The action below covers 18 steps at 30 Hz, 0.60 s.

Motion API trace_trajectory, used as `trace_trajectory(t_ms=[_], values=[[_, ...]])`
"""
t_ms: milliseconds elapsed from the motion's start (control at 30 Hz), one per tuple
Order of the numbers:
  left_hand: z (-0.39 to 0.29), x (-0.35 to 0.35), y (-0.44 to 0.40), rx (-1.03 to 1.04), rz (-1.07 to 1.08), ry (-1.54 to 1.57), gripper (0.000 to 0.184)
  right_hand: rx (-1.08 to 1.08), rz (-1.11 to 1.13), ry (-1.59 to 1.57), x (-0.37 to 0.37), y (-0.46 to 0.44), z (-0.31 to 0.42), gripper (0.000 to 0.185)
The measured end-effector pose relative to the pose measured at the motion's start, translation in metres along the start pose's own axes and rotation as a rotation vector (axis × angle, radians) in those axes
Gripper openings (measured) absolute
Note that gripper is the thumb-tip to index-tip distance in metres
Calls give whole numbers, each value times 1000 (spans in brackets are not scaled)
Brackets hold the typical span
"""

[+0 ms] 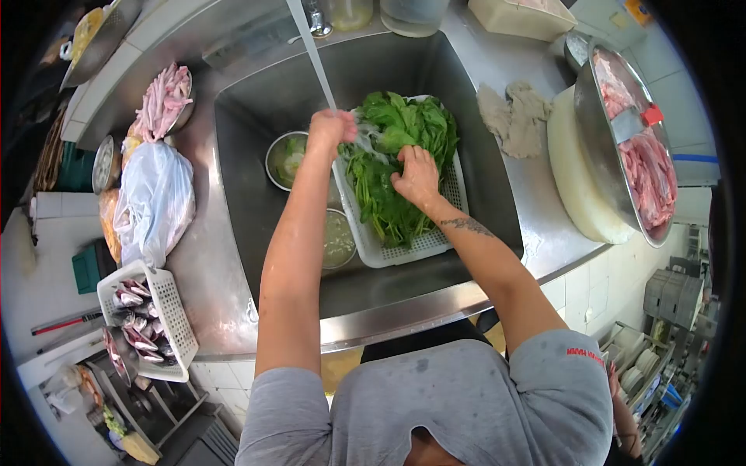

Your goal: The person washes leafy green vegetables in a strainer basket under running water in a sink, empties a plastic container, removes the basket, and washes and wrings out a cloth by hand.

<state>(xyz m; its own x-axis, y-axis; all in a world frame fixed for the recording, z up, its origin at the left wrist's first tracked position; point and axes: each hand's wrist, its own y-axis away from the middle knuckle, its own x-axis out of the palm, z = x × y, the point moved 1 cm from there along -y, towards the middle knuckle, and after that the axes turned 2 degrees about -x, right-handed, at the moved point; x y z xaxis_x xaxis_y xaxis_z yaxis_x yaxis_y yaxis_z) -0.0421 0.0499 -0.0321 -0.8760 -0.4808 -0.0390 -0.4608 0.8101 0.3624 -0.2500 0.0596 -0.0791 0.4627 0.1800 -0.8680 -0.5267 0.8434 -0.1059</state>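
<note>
My left hand (332,129) is closed around the lower end of the long metal faucet spout (312,56). Water splashes out beside its fingers onto leafy greens (396,128). The greens lie with their leaves and stems in a white perforated plastic basket (461,190) inside the steel sink (256,109). Over the middle of the greens rests my right hand (417,175), fingers apart and touching the leaves. Left of the basket, two round metal strainers or bowls stand in the sink: one (286,161) behind my left forearm, the other (339,239) nearer me.
Left counter: a bowl of pale pink meat pieces (165,101), a white plastic bag (155,202) and a white basket (175,311) with dark purple-white pieces. Right: a grey cloth (514,116) and a large steel bowl of raw meat (649,175) with a cleaver (626,124).
</note>
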Motion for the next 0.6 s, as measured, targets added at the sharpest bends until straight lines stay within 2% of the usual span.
trace_trajectory(t_ms=[67, 133, 200, 233, 267, 300, 367, 400, 500, 600], values=[[12, -1, -2, -6, 11, -24, 16, 98, -82, 36, -2, -4, 1, 30], [24, -1, -4, -44, -10, -17, 14, 310, -147, -108, -6, -2, -8, 28], [33, 2, 3, -66, -87, -135, 13, 537, -252, -274, -12, 0, -20, 30], [35, 3, 3, -76, -124, -194, 13, 691, -193, -374, -16, 3, -28, 46], [94, -8, -47, 31, -146, -481, 15, 766, -164, -402, -17, 5, -35, 59], [93, -3, -43, -3, -170, -522, 21, 838, -137, -430, -15, 6, -44, 72], [92, 6, -25, -68, -222, -603, 32, 861, -44, -637, -4, 6, -56, 86], [97, 5, -28, -57, -230, -602, 29, 871, 9, -743, 0, 5, -60, 93], [92, 1, -26, -16, -206, -530, 28, 904, 187, -837, -21, 7, -49, 95], [72, -13, 14, 205, -386, -836, 29, 827, -7, -565, -13, 6, -84, 85]])
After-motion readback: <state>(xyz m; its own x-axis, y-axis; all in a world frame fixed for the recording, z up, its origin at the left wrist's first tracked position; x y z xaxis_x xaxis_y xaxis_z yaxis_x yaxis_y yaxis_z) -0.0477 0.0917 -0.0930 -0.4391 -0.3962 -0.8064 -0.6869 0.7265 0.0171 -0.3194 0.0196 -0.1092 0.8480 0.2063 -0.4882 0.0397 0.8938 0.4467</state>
